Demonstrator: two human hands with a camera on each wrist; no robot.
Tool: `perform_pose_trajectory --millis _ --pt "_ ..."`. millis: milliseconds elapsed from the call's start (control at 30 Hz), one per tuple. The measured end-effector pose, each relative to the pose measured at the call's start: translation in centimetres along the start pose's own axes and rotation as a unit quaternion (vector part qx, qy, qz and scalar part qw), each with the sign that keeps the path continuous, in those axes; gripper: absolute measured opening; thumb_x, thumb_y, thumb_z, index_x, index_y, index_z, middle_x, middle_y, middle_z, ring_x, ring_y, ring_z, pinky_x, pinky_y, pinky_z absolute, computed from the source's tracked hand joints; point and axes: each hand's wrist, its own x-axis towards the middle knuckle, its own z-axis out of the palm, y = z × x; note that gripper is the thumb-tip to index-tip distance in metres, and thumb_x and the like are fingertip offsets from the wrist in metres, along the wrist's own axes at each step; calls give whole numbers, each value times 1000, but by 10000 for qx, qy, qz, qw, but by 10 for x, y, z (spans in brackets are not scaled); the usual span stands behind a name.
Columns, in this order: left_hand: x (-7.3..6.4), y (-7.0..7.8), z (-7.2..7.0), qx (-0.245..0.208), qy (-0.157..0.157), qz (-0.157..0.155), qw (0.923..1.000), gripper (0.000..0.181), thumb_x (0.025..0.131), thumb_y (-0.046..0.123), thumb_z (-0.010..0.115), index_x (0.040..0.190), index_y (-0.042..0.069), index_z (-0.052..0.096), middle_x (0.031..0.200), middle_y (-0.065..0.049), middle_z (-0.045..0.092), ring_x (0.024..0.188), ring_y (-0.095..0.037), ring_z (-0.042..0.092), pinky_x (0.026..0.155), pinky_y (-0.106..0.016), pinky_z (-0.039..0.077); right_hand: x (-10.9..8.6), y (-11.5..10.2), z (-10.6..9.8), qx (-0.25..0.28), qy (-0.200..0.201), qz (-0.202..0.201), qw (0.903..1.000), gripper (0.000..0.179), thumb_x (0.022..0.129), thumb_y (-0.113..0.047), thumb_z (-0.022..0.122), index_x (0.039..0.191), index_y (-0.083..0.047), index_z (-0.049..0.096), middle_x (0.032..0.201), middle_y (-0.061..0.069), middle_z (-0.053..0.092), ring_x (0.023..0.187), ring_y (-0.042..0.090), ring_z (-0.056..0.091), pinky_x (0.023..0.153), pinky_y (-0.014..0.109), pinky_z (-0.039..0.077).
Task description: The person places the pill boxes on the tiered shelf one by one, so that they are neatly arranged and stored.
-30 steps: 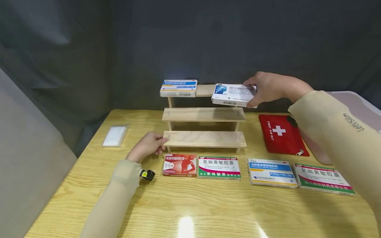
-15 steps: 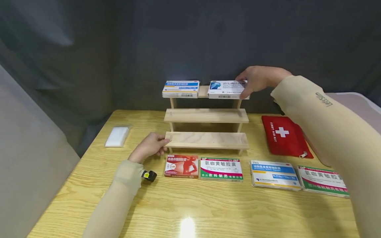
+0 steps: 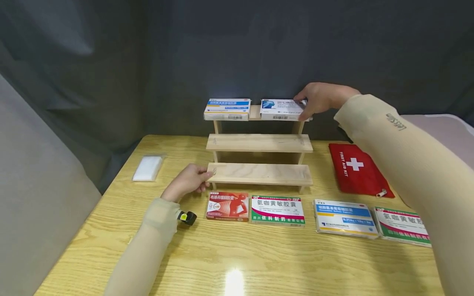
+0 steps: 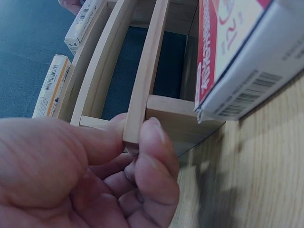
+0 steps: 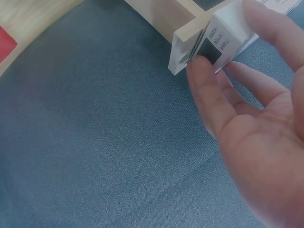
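A three-tier wooden display shelf (image 3: 259, 173) stands on the table. My left hand (image 3: 189, 179) pinches the left end of its lowest board between thumb and fingers, as the left wrist view shows closely. On the top tier, at the right, lies a white medicine box (image 3: 279, 107) with a blue head picture. My right hand (image 3: 324, 98) grips this box by its right end, thumb in front and fingers behind. In the right wrist view the end of the white medicine box (image 5: 230, 33) lies between thumb and fingers. A blue-and-white medicine box (image 3: 227, 109) lies at the top tier's left.
Before the shelf lie a red medicine box (image 3: 227, 206) and a green-and-white one (image 3: 277, 210). Farther right are another blue-and-white box (image 3: 346, 218) and a green-and-white box (image 3: 401, 225), partly behind my sleeve. A red first aid pouch (image 3: 359, 170) and a white packet (image 3: 148, 168) flank the shelf.
My right hand has brought the white medicine box left and back, and it now lies flat on the top tier. My left hand has kept its hold on the lowest board.
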Motion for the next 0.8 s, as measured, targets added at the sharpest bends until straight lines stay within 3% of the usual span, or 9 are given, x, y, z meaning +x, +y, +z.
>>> perform_pose_trajectory --millis 567,800 --pt "1 2 0 13 -34 20 10000 25 105 22 52 105 2 68 83 -17 64 64 -18 59 60 -29 50 -3 0 1 53 46 34 10000 93 81 -39 81 155 -11 31 148 26 32 127 45 30 104 69 28" --pt "4 2 -1 61 -23 41 10000 25 104 21 53 105 2 68 83 -17 64 63 -19 59 60 -29 51 -18 -4 -7 -95 62 -116 9999 93 83 -40 78 156 -13 28 152 29 27 133 47 24 107 68 26"
